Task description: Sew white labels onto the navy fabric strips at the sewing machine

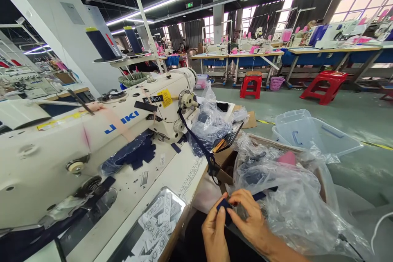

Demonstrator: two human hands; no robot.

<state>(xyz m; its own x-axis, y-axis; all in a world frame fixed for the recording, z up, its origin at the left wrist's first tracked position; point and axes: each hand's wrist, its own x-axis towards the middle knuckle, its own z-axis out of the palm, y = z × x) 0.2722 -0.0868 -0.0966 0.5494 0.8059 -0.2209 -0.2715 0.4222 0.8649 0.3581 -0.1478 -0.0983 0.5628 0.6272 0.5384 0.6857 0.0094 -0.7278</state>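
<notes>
My left hand [216,229] pinches a small folded piece of navy fabric [224,204] between thumb and fingers, in front of the table's edge. My right hand [250,219] grips the same piece from the right, its thumb and index finger at the fabric's edge. Part of the piece is hidden by the fingers. To the left of my hands, a metal tray [181,204] holds several white printed labels [153,229]. Beyond them stands a white sewing machine [123,125], with navy cloth pieces [139,151] lying under its arm.
A navy strap [196,141] hangs from the machine's end. Clear plastic bags [294,196] fill a carton at the right, beside my right forearm. Another plastic bag [208,120] sits on the table. Clear plastic bins [313,131] and red stools [324,86] stand on the floor.
</notes>
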